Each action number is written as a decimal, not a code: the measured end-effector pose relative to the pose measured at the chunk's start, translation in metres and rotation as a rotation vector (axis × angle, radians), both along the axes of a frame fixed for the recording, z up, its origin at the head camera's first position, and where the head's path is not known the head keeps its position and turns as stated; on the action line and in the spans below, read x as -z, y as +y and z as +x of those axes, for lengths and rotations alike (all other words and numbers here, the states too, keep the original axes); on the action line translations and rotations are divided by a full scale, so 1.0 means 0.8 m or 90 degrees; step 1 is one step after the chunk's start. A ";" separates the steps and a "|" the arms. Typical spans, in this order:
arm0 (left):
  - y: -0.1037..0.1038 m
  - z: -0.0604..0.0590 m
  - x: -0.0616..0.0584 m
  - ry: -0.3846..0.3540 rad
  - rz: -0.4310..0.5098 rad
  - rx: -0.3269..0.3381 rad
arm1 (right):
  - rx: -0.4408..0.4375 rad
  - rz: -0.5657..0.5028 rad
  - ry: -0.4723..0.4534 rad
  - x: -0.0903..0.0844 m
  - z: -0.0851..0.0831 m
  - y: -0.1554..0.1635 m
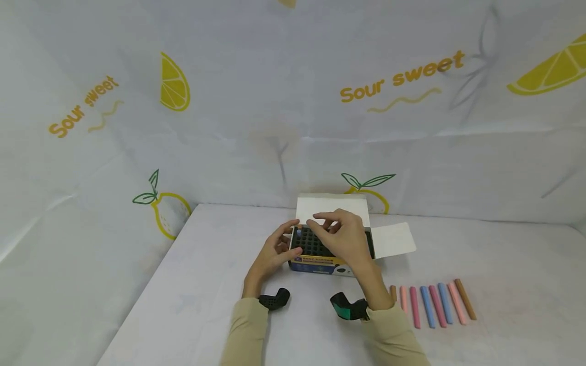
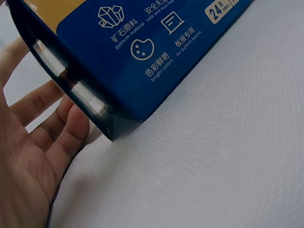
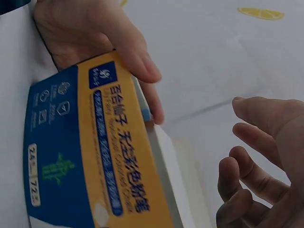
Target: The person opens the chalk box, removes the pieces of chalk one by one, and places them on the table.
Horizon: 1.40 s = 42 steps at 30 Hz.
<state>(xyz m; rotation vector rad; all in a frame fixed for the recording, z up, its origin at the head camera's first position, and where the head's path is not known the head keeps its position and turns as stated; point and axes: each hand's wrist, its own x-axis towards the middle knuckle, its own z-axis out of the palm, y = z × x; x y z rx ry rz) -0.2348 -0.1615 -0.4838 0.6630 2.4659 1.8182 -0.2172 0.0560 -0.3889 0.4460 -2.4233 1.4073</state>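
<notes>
On the desk [image 1: 206,264], the left hand [image 1: 274,251] grasps the left end of the open chalk box [image 1: 320,264], fingers curled round its corner. The right hand [image 1: 345,236] hovers over the box's dark slots, its grip released, fingers loosely bent. Farther right lie loose chalk sticks [image 1: 435,304].

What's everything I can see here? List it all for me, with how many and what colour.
chalk box: one, blue and yellow, open, mid-table, white flaps up and to the right.
chalk sticks: eight in a row on the table right of the box; two brown, four pink, two blue.
table: one, white cloth.
backdrop: white, lemon prints, "Sour sweet" lettering.
left hand: holds the box's left end.
right hand: above the open box, fingers loosely bent, holding nothing visible.
</notes>
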 end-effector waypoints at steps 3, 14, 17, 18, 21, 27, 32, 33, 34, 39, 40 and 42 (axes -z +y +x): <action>0.000 0.000 0.001 -0.003 -0.001 -0.001 | -0.011 0.013 -0.020 0.008 -0.003 -0.015; -0.001 -0.003 0.002 0.011 -0.006 0.002 | -0.007 0.045 -0.051 0.029 -0.006 -0.037; -0.001 -0.004 0.003 0.011 -0.001 0.003 | 0.017 0.072 -0.057 0.031 -0.006 -0.041; -0.001 -0.004 0.003 0.011 0.000 0.003 | 0.025 0.082 -0.060 0.032 -0.006 -0.042; -0.001 -0.004 0.005 0.010 0.001 0.005 | 0.047 0.110 -0.067 0.033 -0.007 -0.046; -0.001 -0.004 0.004 0.018 0.003 0.006 | 0.087 0.151 -0.086 0.034 -0.008 -0.053; -0.002 -0.005 0.004 0.019 0.009 0.012 | 0.101 0.158 -0.086 0.035 -0.008 -0.057; -0.002 -0.005 0.004 0.017 0.010 0.013 | 0.102 0.156 -0.084 0.035 -0.007 -0.058; -0.002 -0.005 0.004 0.016 0.011 0.014 | 0.103 0.152 -0.080 0.035 -0.007 -0.058; -0.002 -0.006 0.003 0.016 0.009 0.014 | 0.114 0.121 -0.055 0.035 -0.007 -0.060; -0.002 -0.006 0.002 0.017 0.007 0.015 | 0.114 0.111 -0.050 0.035 -0.008 -0.060; -0.002 -0.006 0.002 0.019 0.006 0.016 | 0.113 0.092 -0.039 0.034 -0.008 -0.061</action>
